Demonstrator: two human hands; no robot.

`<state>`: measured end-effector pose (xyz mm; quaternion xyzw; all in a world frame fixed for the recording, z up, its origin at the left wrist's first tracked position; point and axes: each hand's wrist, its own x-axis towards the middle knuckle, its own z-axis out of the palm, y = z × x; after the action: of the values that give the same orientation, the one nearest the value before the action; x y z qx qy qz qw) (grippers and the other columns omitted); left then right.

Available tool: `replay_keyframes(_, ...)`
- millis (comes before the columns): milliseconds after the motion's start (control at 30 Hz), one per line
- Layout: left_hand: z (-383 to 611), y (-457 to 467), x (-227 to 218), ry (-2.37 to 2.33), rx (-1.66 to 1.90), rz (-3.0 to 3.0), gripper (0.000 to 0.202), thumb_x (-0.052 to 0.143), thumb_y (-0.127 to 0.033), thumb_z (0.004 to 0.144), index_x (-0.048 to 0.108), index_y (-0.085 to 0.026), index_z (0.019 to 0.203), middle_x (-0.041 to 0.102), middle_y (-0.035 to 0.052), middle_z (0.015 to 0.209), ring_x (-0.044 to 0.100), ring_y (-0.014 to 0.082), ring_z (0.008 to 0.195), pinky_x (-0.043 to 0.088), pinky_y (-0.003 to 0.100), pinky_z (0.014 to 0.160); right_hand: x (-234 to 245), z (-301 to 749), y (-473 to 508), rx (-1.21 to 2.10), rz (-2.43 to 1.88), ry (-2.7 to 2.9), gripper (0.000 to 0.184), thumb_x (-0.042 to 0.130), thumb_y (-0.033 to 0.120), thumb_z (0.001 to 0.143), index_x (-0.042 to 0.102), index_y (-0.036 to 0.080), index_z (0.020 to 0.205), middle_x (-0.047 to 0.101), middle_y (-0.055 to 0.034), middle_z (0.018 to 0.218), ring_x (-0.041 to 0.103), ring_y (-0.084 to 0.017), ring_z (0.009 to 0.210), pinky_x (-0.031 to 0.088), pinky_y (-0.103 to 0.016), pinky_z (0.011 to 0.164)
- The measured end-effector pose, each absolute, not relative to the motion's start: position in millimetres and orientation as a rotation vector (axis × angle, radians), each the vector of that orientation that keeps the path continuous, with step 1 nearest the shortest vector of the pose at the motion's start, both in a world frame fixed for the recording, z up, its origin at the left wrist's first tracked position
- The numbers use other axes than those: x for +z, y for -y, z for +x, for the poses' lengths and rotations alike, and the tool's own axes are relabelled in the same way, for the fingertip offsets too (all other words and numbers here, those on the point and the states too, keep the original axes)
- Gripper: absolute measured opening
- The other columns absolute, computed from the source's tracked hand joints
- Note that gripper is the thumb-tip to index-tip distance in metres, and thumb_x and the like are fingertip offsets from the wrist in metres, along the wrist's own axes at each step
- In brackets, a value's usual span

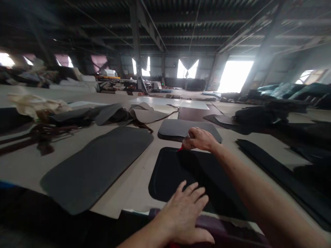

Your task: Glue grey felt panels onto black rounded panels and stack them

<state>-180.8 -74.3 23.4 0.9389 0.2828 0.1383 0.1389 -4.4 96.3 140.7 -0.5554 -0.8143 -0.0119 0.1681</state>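
Note:
A black rounded panel (165, 175) lies flat on the pale table in front of me, with a thin light line along its left edge. My right hand (200, 139) is closed around a small squeeze bottle (187, 142), mostly hidden by the fingers. Its red pointed tip is at the panel's far edge; whether it touches cannot be made out. Fingers spread, my left hand (184, 210) is over the panel's near edge. Just beyond lies a stack of grey rounded panels (178, 128).
To the left is a large dark grey panel (100, 165). Behind it are crumpled grey sheets (121, 112) and cream cloth (36, 105). Black strips (269, 168) run along the right, with a dark heap (258, 115) farther back. The table's front edge (106, 213) is close to me.

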Motion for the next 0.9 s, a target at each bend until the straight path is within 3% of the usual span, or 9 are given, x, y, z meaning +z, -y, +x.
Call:
replay_keyframes(367, -178, 68, 20, -0.866, 0.316, 2.714, 0.086, 0.064, -0.078, 0.091, 0.04, -0.025, 0.154, 0.027, 0.0017, 0.159, 0.018, 0.0275, 0.149, 0.013, 0.059, 0.126, 142, 132, -50, -0.085, -1.959, 2.075, 0.022, 0.057, 0.038, 0.08, 0.059, 0.019, 0.09, 0.062, -0.0049, 0.087, 0.052, -0.016, 0.072, 0.029, -0.027, 0.06)
replay_keyframes(467, -176, 70, 25, -0.915, 0.25, 2.706, 0.085, 0.071, -0.072, 0.09, 0.04, -0.025, 0.154, 0.026, 0.0025, 0.159, 0.018, 0.0295, 0.149, 0.012, 0.06, 0.126, 141, 161, -35, -0.092, -2.036, 2.007, 0.022, 0.056, 0.036, 0.079, 0.059, 0.018, 0.09, 0.062, -0.0059, 0.089, 0.052, -0.017, 0.073, 0.029, -0.027, 0.06)
replay_keyframes(600, -174, 71, 32, -0.973, 0.138, 2.71, 0.087, 0.081, -0.06, 0.087, 0.04, -0.024, 0.155, 0.024, 0.0038, 0.16, 0.017, 0.0307, 0.149, 0.013, 0.062, 0.125, 138, 189, -20, -0.109, -2.106, 1.928, 0.025, 0.057, 0.037, 0.079, 0.06, 0.017, 0.095, 0.063, -0.0075, 0.093, 0.053, -0.018, 0.075, 0.03, -0.027, 0.06)
replay_keyframes(900, -172, 72, 35, -1.004, 0.119, 2.727, 0.082, 0.078, -0.059, 0.089, 0.041, -0.026, 0.154, 0.026, 0.0039, 0.159, 0.018, 0.0301, 0.149, 0.013, 0.06, 0.125, 136, 217, 4, -0.11, -2.093, 1.91, 0.023, 0.057, 0.038, 0.08, 0.059, 0.018, 0.091, 0.062, -0.0073, 0.09, 0.052, -0.018, 0.073, 0.03, -0.028, 0.06)
